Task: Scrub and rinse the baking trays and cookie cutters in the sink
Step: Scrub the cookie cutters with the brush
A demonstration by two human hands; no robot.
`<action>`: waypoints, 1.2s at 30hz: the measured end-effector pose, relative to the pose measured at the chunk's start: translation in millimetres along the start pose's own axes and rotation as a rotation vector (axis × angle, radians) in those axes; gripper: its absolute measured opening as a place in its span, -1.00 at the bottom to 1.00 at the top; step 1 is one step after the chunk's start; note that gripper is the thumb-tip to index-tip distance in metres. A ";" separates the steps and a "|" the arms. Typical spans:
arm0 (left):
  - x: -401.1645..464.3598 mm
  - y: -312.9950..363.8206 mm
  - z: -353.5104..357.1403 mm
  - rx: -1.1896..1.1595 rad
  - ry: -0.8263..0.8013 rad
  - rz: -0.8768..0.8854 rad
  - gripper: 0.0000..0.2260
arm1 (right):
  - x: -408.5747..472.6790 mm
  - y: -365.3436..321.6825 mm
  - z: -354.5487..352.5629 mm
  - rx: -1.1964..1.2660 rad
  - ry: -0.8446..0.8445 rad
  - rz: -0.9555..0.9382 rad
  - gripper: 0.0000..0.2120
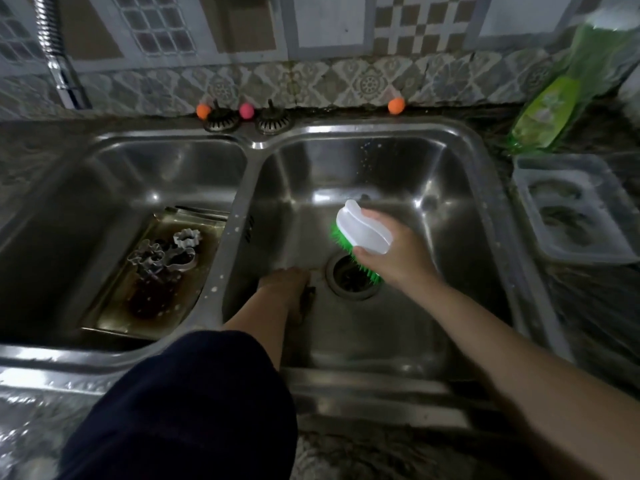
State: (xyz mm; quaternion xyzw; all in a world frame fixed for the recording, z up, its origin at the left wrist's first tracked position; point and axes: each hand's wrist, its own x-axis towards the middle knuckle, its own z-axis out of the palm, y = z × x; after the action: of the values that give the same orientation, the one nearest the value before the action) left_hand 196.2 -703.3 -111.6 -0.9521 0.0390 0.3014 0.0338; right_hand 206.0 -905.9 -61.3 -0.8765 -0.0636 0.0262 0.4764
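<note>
A dirty baking tray [114, 317] with brown residue lies in the left basin. Several metal cookie cutters [162, 258] are piled on it. My right hand [394, 258] hovers over the right basin's drain [349, 282], gripping a white scrub brush [363, 233] whose green bristles face down and to the left. My left hand [287, 285] is low in the right basin. Its fingers are curled on the lower edge of a grey metal tray [294, 237] that leans against the basin's left wall; this is dim and blurred.
A double steel sink [256, 143] fills the view, with a flexible tap hose [55, 46] at the back left. Two strainer plugs [272, 123] sit on the back rim. On the right counter are a green detergent bottle [554, 98] and a clear plastic container [571, 209].
</note>
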 end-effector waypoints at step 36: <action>-19.2 123.8 -105.3 -1.024 0.773 0.379 -0.59 | -31.5 -37.6 -136.4 -0.077 0.277 0.024 -0.43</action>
State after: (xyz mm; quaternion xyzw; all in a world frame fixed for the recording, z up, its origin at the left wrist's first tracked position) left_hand 229.0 -834.6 -19.7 -0.8642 0.0667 -0.0802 -0.4922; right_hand 186.1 -1003.4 44.0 -0.8902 0.0123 -0.0917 0.4461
